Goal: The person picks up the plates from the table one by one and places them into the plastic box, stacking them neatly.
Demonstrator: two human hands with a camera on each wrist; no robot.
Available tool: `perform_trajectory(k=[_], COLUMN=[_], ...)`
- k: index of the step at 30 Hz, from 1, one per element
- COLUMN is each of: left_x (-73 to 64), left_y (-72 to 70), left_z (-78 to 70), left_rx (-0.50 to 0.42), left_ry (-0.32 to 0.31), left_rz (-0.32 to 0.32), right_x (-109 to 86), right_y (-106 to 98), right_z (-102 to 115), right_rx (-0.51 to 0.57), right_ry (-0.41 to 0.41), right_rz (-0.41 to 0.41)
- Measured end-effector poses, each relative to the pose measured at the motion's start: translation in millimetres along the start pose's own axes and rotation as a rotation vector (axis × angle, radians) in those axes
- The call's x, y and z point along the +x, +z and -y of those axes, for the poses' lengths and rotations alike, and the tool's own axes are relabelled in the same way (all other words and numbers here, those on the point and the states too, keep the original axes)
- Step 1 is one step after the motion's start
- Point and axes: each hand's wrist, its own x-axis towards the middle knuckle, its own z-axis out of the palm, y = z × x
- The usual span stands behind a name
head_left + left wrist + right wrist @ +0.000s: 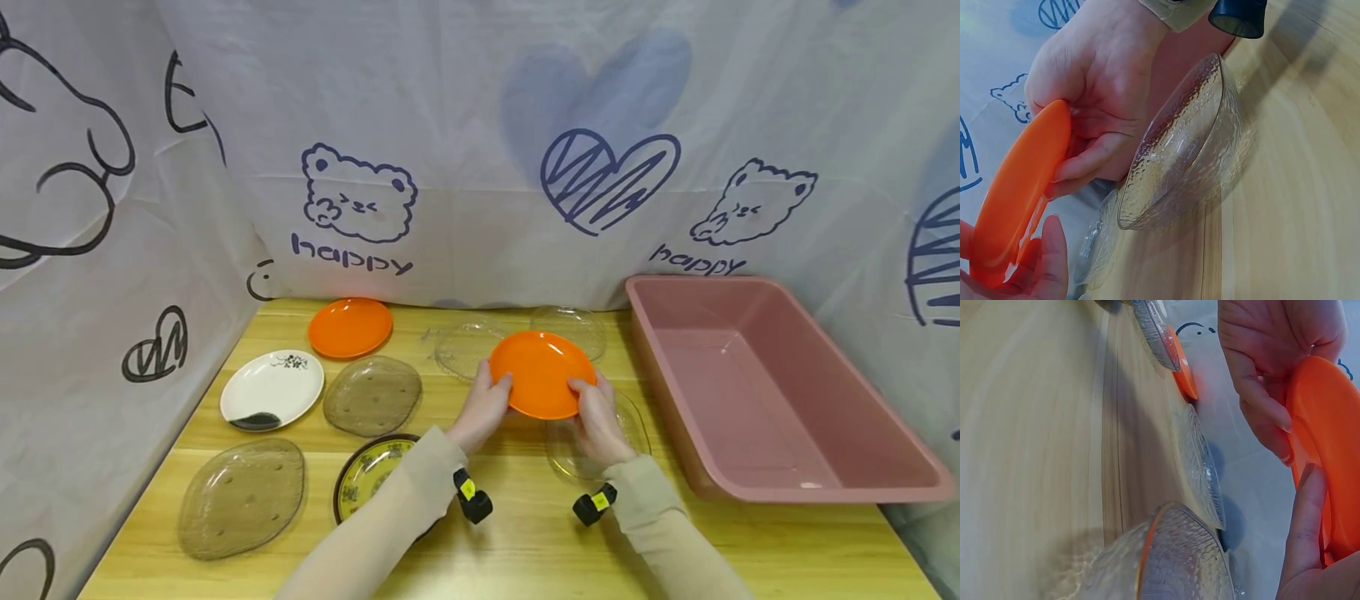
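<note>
Both hands hold an orange plate (543,375) above the table, tilted so its upper face shows in the head view. My left hand (482,408) grips its left edge, thumb on top and fingers curled beneath. On the opposite edge my right hand (597,421) grips it the same way. Each wrist view shows the plate edge-on, with fingertips (1282,419) against its underside. Below the right hand sits a clear textured glass bowl (1179,150), partly hidden by that hand in the head view. Two more clear glass dishes (465,346) lie behind the held plate.
A deep pink basin (678,400) stands on the right. Across the left side lie another orange plate (350,327), a white plate (272,387), two brownish glass plates (372,396) and a yellow patterned plate (367,475), partly under the left forearm. A printed cloth (465,167) hangs behind.
</note>
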Motion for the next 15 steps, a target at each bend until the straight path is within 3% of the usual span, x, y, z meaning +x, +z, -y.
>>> perform_trajectory(k=[9, 15], left_x=[-0.2, 0.8], left_y=[-2.6, -2.9], left_z=[-1.3, -1.9], left_rx=[0.017, 0.044], left_ry=[0.024, 0.057], left_rz=[0.031, 0.012], right_x=[-3.7, -6.8], right_y=[-5, -8], right_z=[4, 13], right_rx=[-0.022, -0.031], right_ry=[-0.001, 0.013], right_rz=[0.003, 0.002])
